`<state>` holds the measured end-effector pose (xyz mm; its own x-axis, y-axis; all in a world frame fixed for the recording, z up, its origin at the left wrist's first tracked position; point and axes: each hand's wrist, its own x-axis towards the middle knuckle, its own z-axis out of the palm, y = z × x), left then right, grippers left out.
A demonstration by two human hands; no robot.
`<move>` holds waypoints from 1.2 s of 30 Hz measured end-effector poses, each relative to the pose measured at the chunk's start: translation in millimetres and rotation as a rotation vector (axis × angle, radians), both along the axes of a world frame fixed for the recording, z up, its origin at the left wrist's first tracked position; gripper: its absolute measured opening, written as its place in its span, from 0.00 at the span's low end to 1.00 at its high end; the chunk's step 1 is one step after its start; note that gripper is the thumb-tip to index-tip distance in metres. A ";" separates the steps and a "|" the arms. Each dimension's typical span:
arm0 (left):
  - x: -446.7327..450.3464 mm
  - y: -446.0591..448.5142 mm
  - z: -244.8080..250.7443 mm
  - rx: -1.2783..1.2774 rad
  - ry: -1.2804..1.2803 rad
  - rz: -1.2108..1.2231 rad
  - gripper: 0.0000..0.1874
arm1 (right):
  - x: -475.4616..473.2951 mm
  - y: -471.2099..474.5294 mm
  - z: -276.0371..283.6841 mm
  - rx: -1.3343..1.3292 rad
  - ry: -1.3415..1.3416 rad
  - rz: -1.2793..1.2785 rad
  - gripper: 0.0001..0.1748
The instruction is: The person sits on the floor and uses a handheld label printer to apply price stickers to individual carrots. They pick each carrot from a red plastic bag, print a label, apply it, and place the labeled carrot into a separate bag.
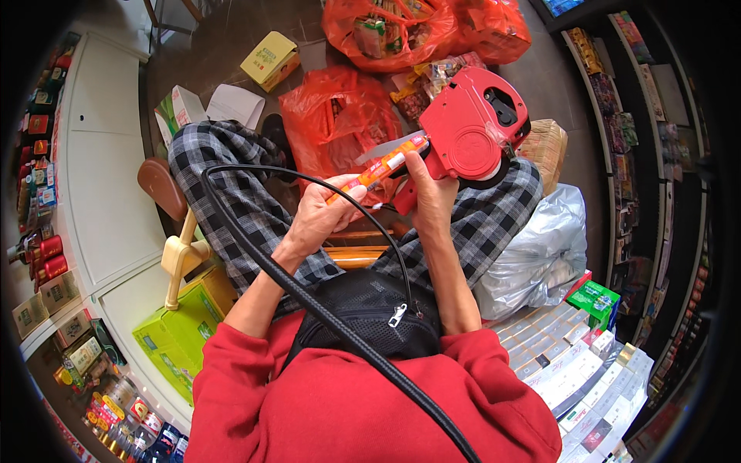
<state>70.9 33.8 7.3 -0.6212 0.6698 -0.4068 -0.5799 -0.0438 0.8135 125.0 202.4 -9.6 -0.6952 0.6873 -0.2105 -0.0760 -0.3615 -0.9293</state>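
Observation:
My left hand (327, 211) grips the near end of a slim orange stick-shaped packet (379, 168), which bears printing and a small white patch. In my right hand (431, 188) is the handle of a red price labelling gun (472, 124); my right thumb lies along the packet's far part. The gun's front end is close to the packet, but I cannot tell whether they touch. Below both hands a red plastic bag (341, 121) with packets inside stands between my knees. A black cable (312, 295) loops across the view over my left forearm.
More red bags (393, 35) of packaged goods stand ahead, near a yellow carton (270, 59). A silvery plastic bag (532, 254) and stacked small boxes (579, 370) are at my right. Stocked shelves (619, 144) line the right side; a white cabinet (110, 156) and green carton (179, 330) are left.

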 end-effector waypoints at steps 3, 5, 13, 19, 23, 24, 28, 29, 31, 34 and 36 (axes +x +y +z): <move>4.2 11.8 -0.1 -0.066 0.005 0.019 0.18 | -1.4 -1.1 -7.1 0.063 -0.049 0.000 0.18; 4.8 15.2 -5.2 -0.025 -0.035 0.016 0.18 | -2.2 3.0 -9.6 0.040 -0.088 -0.025 0.19; -59.6 7.4 -118.2 -0.613 0.367 -0.417 0.16 | -16.3 85.9 3.2 0.156 -0.013 -0.184 0.12; -100.5 33.5 -253.8 -1.078 0.318 -0.633 0.21 | -25.1 144.9 31.7 0.188 0.019 -0.106 0.16; -97.9 21.8 -330.6 -1.040 0.557 -0.544 0.17 | -39.0 161.3 28.4 0.233 -0.026 -0.101 0.17; -98.8 18.2 -346.4 -1.025 0.565 -0.604 0.17 | -40.9 162.1 26.1 0.216 -0.050 -0.099 0.17; -103.0 12.0 -385.2 -1.067 0.477 -0.611 0.24 | -38.5 165.9 25.1 0.043 -0.058 -0.070 0.19; -109.0 16.4 -390.5 -1.018 0.600 -0.506 0.26 | -38.3 167.6 25.8 0.050 -0.113 -0.074 0.21; -125.9 32.4 -398.8 -1.012 0.715 -0.303 0.28 | -40.3 171.1 26.6 0.106 -0.155 -0.065 0.25; -160.8 59.2 -410.6 -1.251 0.736 -0.300 0.33 | -43.2 170.1 32.2 0.140 -0.254 -0.050 0.29; -176.3 71.4 -421.3 -1.399 0.659 -0.290 0.35 | -46.2 167.6 33.7 0.137 -0.260 -0.047 0.30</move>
